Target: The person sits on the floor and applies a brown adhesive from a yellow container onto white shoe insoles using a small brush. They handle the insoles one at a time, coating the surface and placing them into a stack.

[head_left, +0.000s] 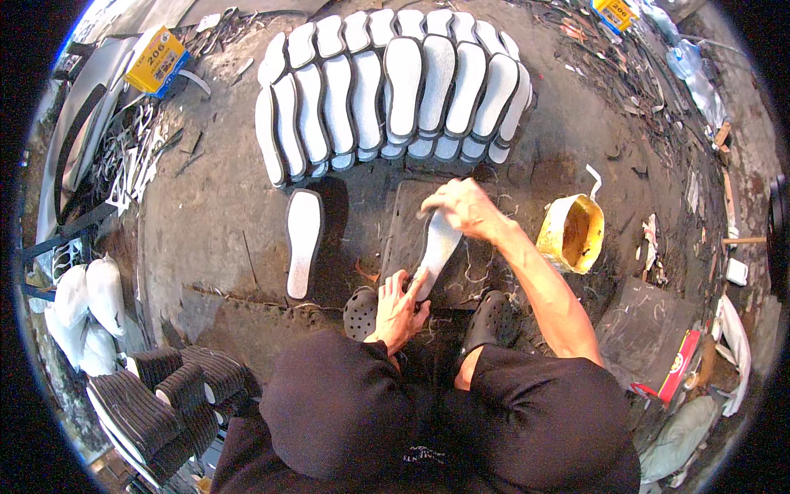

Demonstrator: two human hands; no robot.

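A white-topped shoe sole (442, 245) with a dark edge lies slantwise on a dark board (403, 216) between my feet. Its heel end is held by my left hand (399, 313), fingers bent around and over it. At the toe end, my right hand (467, 207) is closed, its fingers curled down over the sole's far left edge. Whether a small thing is also pinched in those fingers is hidden. Another white-topped sole (304, 243) lies alone to the left, touched by neither hand.
Beyond my hands, many similar soles (337, 103) overlap in curved rows. A yellow bucket (547, 235) with brown residue stands right. Stacked dark soles (136, 412) and white bags (103, 296) are at left, near cut scraps (160, 136). A red-edged box (671, 370) lies lower right.
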